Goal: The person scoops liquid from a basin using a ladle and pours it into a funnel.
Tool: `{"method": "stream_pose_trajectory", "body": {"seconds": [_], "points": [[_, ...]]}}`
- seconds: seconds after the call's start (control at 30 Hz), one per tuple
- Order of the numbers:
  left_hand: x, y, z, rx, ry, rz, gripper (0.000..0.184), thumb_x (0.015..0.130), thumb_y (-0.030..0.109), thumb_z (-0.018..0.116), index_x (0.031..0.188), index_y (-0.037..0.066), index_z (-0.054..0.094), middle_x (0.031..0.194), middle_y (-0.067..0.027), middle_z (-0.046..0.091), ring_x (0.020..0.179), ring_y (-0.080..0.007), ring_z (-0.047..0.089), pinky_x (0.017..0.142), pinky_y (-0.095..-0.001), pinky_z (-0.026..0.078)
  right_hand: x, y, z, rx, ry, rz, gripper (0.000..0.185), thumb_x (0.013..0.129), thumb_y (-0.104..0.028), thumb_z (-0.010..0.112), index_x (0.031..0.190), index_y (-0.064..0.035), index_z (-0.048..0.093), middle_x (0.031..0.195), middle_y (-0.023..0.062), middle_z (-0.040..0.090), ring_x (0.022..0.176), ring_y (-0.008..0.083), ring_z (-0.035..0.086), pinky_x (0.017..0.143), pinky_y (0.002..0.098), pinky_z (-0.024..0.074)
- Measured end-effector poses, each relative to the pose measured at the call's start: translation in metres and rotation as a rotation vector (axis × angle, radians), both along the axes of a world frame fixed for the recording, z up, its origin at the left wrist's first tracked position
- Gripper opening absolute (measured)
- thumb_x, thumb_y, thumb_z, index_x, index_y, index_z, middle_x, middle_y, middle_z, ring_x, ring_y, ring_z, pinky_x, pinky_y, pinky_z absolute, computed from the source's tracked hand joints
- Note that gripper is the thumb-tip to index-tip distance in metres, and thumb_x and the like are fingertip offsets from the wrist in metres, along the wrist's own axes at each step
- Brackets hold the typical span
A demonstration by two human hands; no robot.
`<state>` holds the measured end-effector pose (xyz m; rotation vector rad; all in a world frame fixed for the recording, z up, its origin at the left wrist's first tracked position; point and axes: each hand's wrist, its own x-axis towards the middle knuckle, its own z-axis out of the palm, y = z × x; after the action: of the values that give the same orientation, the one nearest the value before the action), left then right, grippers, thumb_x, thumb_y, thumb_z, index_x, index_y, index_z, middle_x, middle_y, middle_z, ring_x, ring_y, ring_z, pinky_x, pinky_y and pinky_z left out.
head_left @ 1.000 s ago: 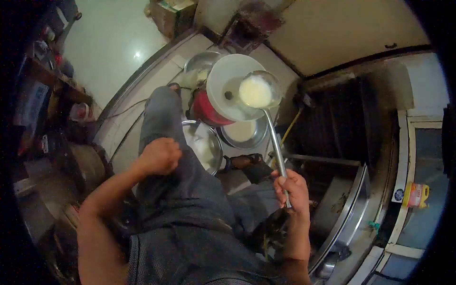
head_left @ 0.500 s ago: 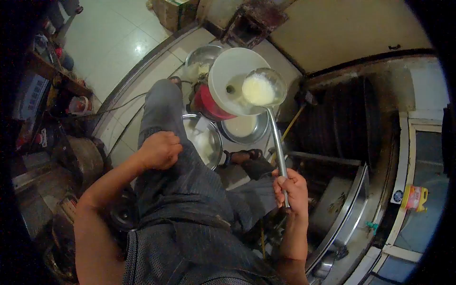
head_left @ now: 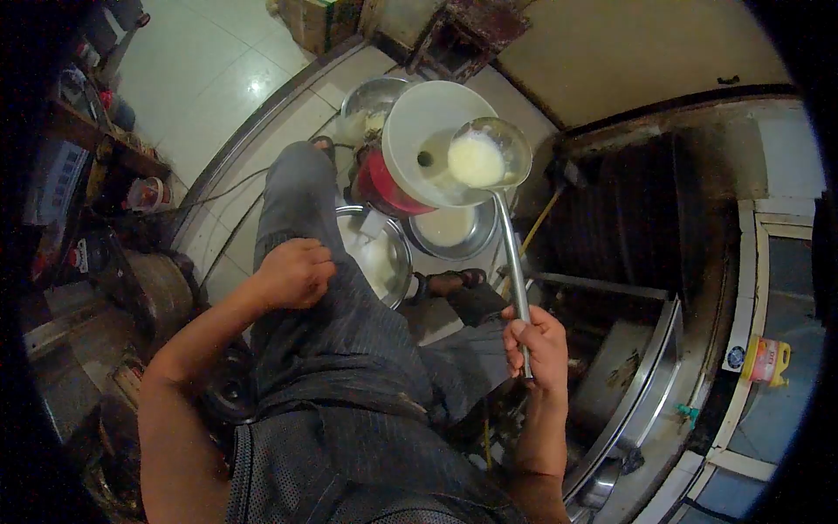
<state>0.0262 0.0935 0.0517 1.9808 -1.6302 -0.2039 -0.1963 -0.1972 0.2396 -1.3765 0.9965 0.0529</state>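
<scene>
My right hand [head_left: 537, 345] is wrapped round the handle of a long metal ladle [head_left: 512, 262]. The ladle's bowl holds a pale, creamy mixture [head_left: 476, 161] and hangs over the right side of a wide white hopper [head_left: 406, 131]. A dark round hole [head_left: 425, 159] shows in the hopper's bottom, and a red machine body [head_left: 384, 188] stands beneath it. My left hand [head_left: 299, 272] rests on my thigh with its fingers curled in, holding nothing visible. Below the hopper, a steel bowl [head_left: 491, 234] contains pale liquid.
Beside my leg stands a steel pot [head_left: 406, 266] with white contents. Another metal bowl [head_left: 371, 90] sits behind the hopper. A metal-rimmed trough [head_left: 659, 349] is at the right, and a yellow jug [head_left: 768, 361] lies farther out. A dark cable [head_left: 227, 192] crosses the floor at left.
The ladle stays over the hopper, and the pale mixture in it looks slightly smaller. My left hand keeps its place on my thigh. The view has shifted a little.
</scene>
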Motion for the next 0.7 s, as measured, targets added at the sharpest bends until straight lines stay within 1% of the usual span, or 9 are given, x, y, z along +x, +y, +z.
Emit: {"method": "stream_pose_trajectory", "body": {"seconds": [0.07,0.3,0.7], "points": [[0.0000,-0.0027,0.0060,-0.072,-0.033,0.013,0.016,0.065,0.014,0.064,0.069,0.010,0.049,0.073,-0.0084,0.049,0.069,-0.0289,0.053,0.063,-0.0397,0.047,-0.0007,-0.0014,-0.0014,0.003,-0.014,0.007,0.024,0.085,-0.007,0.055,0.104,0.0069,0.058,0.062,0.0061,0.055,0.038,0.0095,0.045,0.034,0.0239,0.0389],[-0.0007,-0.0038,0.0066,-0.072,-0.020,-0.010,0.018,0.065,0.014,0.066,0.070,0.010,0.049,0.072,-0.0083,0.049,0.070,-0.0286,0.053,0.062,-0.0399,0.046,-0.0014,-0.0006,0.0005,0.010,0.001,-0.009,0.023,0.085,-0.005,0.054,0.104,0.0065,0.058,0.062,0.0062,0.055,0.039,0.0097,0.046,0.034,0.0237,0.0386],[0.0013,-0.0031,0.0078,-0.075,-0.030,-0.022,0.019,0.063,0.014,0.066,0.071,0.009,0.050,0.074,-0.0087,0.049,0.070,-0.0287,0.053,0.063,-0.0398,0.046,-0.0022,0.0005,-0.0039,-0.025,-0.005,0.008,0.023,0.086,-0.008,0.057,0.104,0.0057,0.059,0.063,0.0067,0.057,0.040,0.0094,0.047,0.035,0.0231,0.0394]]}}
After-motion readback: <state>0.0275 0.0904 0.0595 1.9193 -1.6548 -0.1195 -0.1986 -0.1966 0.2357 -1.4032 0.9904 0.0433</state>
